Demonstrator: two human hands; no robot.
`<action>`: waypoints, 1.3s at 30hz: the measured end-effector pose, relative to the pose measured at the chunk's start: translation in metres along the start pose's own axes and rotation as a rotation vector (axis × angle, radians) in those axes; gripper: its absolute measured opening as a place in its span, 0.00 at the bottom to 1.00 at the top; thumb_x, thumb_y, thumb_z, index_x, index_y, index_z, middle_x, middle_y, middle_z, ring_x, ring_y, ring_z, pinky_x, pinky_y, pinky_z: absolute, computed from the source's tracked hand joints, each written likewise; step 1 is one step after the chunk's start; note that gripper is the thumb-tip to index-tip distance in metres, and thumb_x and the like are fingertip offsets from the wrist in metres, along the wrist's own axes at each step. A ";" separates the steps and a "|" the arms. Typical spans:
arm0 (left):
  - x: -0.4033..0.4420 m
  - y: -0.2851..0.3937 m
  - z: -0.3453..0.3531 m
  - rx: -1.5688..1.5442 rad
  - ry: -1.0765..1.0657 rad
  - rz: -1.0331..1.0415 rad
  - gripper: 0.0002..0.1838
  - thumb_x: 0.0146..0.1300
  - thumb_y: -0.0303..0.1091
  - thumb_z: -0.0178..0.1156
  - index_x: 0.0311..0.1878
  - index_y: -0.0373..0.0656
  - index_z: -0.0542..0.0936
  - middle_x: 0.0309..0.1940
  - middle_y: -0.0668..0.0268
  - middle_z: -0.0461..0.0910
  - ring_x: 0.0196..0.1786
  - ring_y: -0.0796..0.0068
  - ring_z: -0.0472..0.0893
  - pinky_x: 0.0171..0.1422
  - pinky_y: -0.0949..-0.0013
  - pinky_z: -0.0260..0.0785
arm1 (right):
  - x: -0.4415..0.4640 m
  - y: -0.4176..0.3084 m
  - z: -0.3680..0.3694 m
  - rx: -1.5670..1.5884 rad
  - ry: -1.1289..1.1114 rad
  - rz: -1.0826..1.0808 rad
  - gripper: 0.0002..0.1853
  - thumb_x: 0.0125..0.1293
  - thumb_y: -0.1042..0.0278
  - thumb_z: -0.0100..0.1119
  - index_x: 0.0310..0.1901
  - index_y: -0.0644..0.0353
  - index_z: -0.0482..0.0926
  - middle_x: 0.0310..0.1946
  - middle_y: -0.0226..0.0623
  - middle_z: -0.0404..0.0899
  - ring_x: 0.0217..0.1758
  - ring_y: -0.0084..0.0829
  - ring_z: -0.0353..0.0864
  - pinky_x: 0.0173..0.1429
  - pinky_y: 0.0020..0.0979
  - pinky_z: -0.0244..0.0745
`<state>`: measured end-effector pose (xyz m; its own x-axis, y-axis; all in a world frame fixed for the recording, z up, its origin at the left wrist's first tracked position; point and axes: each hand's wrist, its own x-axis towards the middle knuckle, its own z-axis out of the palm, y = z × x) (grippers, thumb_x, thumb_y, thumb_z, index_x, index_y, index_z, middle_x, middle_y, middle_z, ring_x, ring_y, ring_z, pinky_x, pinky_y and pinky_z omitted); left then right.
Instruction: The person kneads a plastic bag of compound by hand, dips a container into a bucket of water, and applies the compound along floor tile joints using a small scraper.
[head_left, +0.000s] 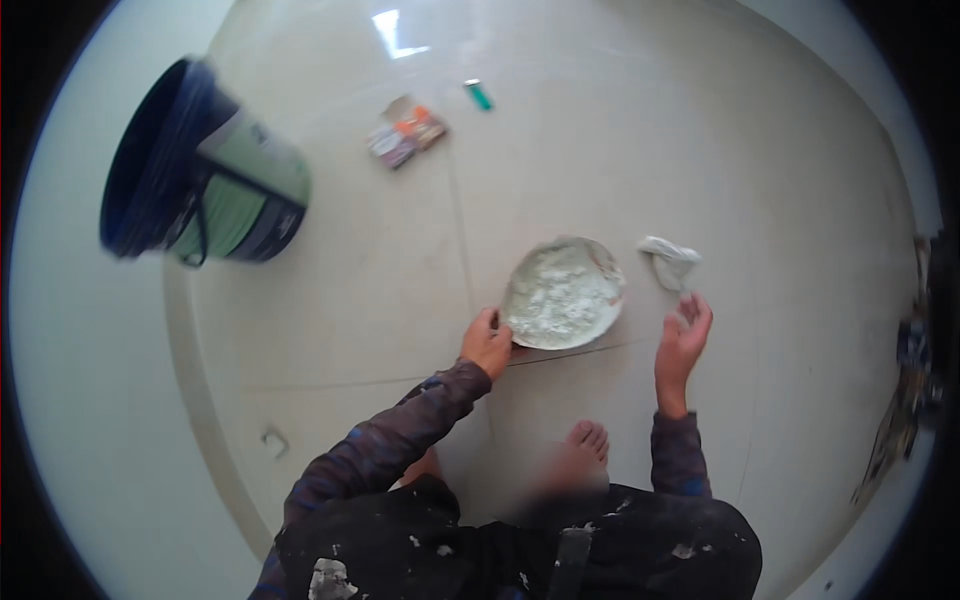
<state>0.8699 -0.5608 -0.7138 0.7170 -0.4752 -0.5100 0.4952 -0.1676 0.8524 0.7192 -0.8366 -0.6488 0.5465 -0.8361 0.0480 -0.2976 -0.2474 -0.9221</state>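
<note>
A round bowl (616,262) stands on the floor in front of me, holding lumpy white powder or paste (562,292). My left hand (487,343) grips the bowl's near left rim, fingers closed on the edge. To the right of the bowl, my right hand (684,338) is raised with its fingers loosely bent and apart, and nothing shows in it. Just beyond those fingertips lies a crumpled whitish bag or cloth (672,264); its exact kind is unclear. Whether the fingertips touch it I cannot tell.
A dark blue bucket (240,190) with a green label is at the left by the wall. Farther out on the tiles lie an opened small box (408,132) and a green lighter-like object (479,95). Assorted items (915,360) line the right edge. My bare foot (583,455) is below the bowl.
</note>
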 end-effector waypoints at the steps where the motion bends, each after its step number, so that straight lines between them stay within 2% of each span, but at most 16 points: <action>1: -0.011 0.013 0.003 -0.011 0.005 -0.012 0.18 0.69 0.25 0.52 0.59 0.30 0.73 0.46 0.53 0.80 0.45 0.65 0.86 0.46 0.62 0.86 | -0.013 -0.005 0.004 0.109 -0.058 0.104 0.32 0.71 0.67 0.58 0.74 0.63 0.61 0.66 0.48 0.71 0.68 0.39 0.74 0.68 0.42 0.72; 4: -0.041 0.052 0.000 -0.042 0.059 -0.011 0.18 0.71 0.25 0.51 0.63 0.33 0.69 0.51 0.55 0.76 0.46 0.67 0.85 0.50 0.65 0.86 | -0.017 -0.041 0.033 0.434 -0.378 0.392 0.29 0.80 0.54 0.52 0.72 0.64 0.63 0.65 0.48 0.73 0.65 0.37 0.77 0.65 0.39 0.76; 8: -0.053 0.044 0.009 -0.106 0.162 0.088 0.19 0.72 0.28 0.54 0.64 0.34 0.69 0.51 0.56 0.77 0.46 0.68 0.84 0.51 0.67 0.83 | 0.017 -0.072 0.063 0.501 -0.826 0.445 0.26 0.81 0.51 0.50 0.69 0.63 0.68 0.59 0.38 0.78 0.59 0.32 0.81 0.63 0.38 0.79; 12: -0.103 0.083 0.028 -0.165 0.273 0.030 0.22 0.71 0.31 0.56 0.64 0.33 0.67 0.51 0.54 0.78 0.49 0.66 0.84 0.53 0.64 0.82 | 0.049 -0.083 0.073 0.446 -0.984 0.333 0.20 0.82 0.55 0.50 0.64 0.62 0.73 0.52 0.30 0.81 0.54 0.22 0.83 0.58 0.28 0.81; 15: -0.108 0.059 0.048 -0.208 0.435 0.185 0.22 0.72 0.36 0.59 0.62 0.34 0.67 0.53 0.55 0.77 0.53 0.66 0.83 0.55 0.63 0.80 | 0.090 -0.077 0.085 0.532 -1.201 0.295 0.19 0.82 0.57 0.51 0.62 0.62 0.74 0.52 0.29 0.81 0.54 0.20 0.82 0.58 0.27 0.80; 18: -0.121 0.066 0.076 -0.570 0.607 0.267 0.29 0.73 0.47 0.62 0.65 0.36 0.66 0.53 0.57 0.77 0.54 0.65 0.83 0.59 0.64 0.78 | 0.109 -0.111 0.102 0.518 -1.486 0.279 0.19 0.82 0.58 0.50 0.63 0.63 0.74 0.52 0.29 0.81 0.54 0.20 0.82 0.59 0.27 0.79; 20: -0.126 0.089 0.099 -0.990 0.721 0.275 0.35 0.74 0.56 0.60 0.70 0.38 0.66 0.57 0.56 0.78 0.59 0.64 0.82 0.64 0.63 0.77 | 0.112 -0.128 0.116 0.492 -1.605 0.286 0.19 0.82 0.60 0.50 0.65 0.64 0.73 0.53 0.29 0.81 0.54 0.21 0.82 0.59 0.28 0.78; 21: -0.125 0.087 0.106 -1.006 0.746 0.295 0.35 0.74 0.56 0.60 0.70 0.38 0.66 0.57 0.56 0.78 0.59 0.64 0.82 0.64 0.63 0.77 | 0.109 -0.136 0.122 0.481 -1.640 0.275 0.19 0.82 0.60 0.50 0.65 0.64 0.73 0.53 0.29 0.81 0.54 0.21 0.82 0.59 0.28 0.78; 23: -0.124 0.079 0.130 -1.086 0.725 0.573 0.37 0.79 0.58 0.48 0.76 0.37 0.61 0.72 0.54 0.69 0.73 0.62 0.72 0.76 0.55 0.67 | 0.104 -0.150 0.121 0.485 -1.775 0.233 0.20 0.82 0.63 0.48 0.68 0.64 0.71 0.56 0.31 0.80 0.56 0.23 0.81 0.60 0.29 0.78; 24: -0.122 0.079 0.149 -1.092 0.743 0.595 0.37 0.79 0.58 0.48 0.76 0.37 0.61 0.72 0.54 0.69 0.73 0.62 0.72 0.76 0.55 0.67 | 0.109 -0.154 0.118 0.456 -1.865 0.231 0.22 0.81 0.63 0.49 0.70 0.65 0.69 0.56 0.33 0.80 0.56 0.23 0.80 0.60 0.29 0.78; 26: -0.122 0.089 0.173 -1.214 1.081 0.648 0.34 0.79 0.58 0.47 0.73 0.38 0.67 0.67 0.55 0.76 0.68 0.65 0.77 0.71 0.58 0.72 | 0.116 -0.171 0.142 0.289 -2.107 0.226 0.24 0.81 0.63 0.49 0.72 0.65 0.67 0.58 0.35 0.79 0.56 0.23 0.80 0.59 0.28 0.77; 31: -0.201 0.036 0.279 -1.208 1.543 0.818 0.37 0.81 0.60 0.38 0.78 0.39 0.61 0.74 0.56 0.68 0.75 0.60 0.70 0.80 0.55 0.61 | 0.049 -0.138 0.148 0.286 -2.642 0.251 0.21 0.80 0.65 0.49 0.69 0.64 0.71 0.54 0.34 0.82 0.51 0.25 0.82 0.54 0.30 0.79; 32: -0.232 0.028 0.273 -1.230 1.605 0.871 0.37 0.81 0.60 0.38 0.78 0.39 0.60 0.75 0.56 0.67 0.75 0.58 0.69 0.80 0.54 0.60 | 0.042 -0.131 0.160 0.230 -2.711 0.022 0.19 0.79 0.64 0.51 0.65 0.64 0.74 0.50 0.35 0.84 0.48 0.26 0.83 0.52 0.31 0.80; 34: -0.269 0.021 0.291 -1.243 1.732 0.926 0.37 0.81 0.60 0.38 0.79 0.40 0.60 0.75 0.55 0.67 0.76 0.56 0.68 0.81 0.53 0.59 | -0.042 -0.145 0.202 0.132 -2.784 -0.182 0.17 0.78 0.64 0.53 0.62 0.64 0.77 0.47 0.36 0.85 0.46 0.28 0.84 0.51 0.32 0.80; 36: -0.279 0.030 0.330 -1.204 1.932 0.897 0.37 0.80 0.60 0.38 0.79 0.40 0.60 0.75 0.55 0.67 0.76 0.54 0.68 0.81 0.51 0.59 | -0.057 -0.119 0.213 0.165 -2.590 -0.869 0.14 0.73 0.66 0.60 0.54 0.65 0.80 0.44 0.42 0.87 0.42 0.36 0.86 0.50 0.33 0.80; 39: -0.256 0.055 0.374 -1.126 2.172 0.804 0.37 0.80 0.61 0.39 0.79 0.41 0.60 0.75 0.55 0.66 0.76 0.53 0.67 0.81 0.49 0.59 | -0.054 -0.092 0.223 0.131 -2.615 -0.977 0.17 0.66 0.65 0.68 0.53 0.64 0.80 0.47 0.46 0.84 0.50 0.37 0.84 0.54 0.35 0.78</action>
<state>0.5305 -0.7715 -0.4937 -0.2606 0.9276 -0.2675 -0.4995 0.1076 0.8596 0.8915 -0.6594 -0.6521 -0.2266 0.9734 0.0329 0.3023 0.1024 -0.9477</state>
